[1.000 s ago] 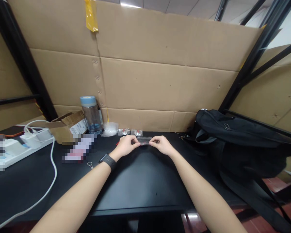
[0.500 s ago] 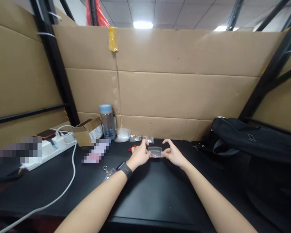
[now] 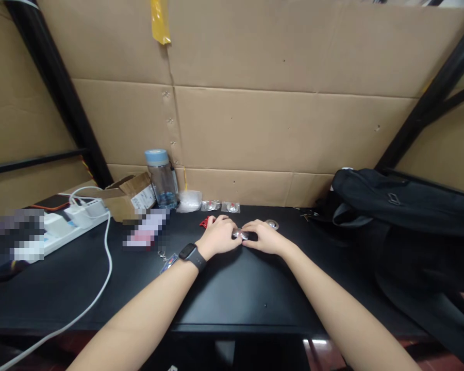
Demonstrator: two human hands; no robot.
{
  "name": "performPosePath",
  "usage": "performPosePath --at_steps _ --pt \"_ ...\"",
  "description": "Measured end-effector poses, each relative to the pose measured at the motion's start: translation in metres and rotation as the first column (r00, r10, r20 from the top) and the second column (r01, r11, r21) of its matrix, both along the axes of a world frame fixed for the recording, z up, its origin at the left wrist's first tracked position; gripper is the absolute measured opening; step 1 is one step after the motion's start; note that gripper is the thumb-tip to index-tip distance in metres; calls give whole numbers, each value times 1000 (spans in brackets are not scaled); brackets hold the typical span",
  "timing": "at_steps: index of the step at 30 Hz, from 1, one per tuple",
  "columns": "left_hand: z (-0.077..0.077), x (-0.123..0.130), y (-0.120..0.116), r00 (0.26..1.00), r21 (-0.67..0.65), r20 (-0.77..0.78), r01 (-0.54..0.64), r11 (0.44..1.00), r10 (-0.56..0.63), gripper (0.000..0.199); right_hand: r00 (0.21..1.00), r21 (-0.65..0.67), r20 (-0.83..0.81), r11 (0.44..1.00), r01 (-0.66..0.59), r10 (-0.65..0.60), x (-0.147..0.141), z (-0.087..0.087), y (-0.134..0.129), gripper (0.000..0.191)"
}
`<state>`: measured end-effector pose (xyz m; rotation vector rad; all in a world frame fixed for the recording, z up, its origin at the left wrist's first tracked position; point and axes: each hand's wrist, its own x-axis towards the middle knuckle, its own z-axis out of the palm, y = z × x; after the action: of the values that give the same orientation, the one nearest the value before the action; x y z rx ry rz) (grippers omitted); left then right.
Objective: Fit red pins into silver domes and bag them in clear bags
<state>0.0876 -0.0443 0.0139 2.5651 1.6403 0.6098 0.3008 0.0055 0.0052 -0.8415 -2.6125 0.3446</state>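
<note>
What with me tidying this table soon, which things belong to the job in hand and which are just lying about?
In the job:
small shiny item, between the left hand and right hand
perhaps the clear packets at the back
perhaps the round item near the right hand

Apparently lying about:
bottle
cardboard box
power strip
black bag

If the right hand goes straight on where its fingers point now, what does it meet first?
Probably the small shiny item, which the right hand seems to touch already. The left hand comes next, though depth between them is unclear.
</note>
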Motion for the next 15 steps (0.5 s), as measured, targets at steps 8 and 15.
performPosePath --at_steps 8,15 --pt "-4 -3 4 1000 -6 -16 -3 1000 3 24 990 -67 -124 996 61 -69 5 6 1 26" --pt "1 -2 8 988 -86 140 -54 995 66 20 902 -409 -416 910 -72 -116 2 -1 7 32"
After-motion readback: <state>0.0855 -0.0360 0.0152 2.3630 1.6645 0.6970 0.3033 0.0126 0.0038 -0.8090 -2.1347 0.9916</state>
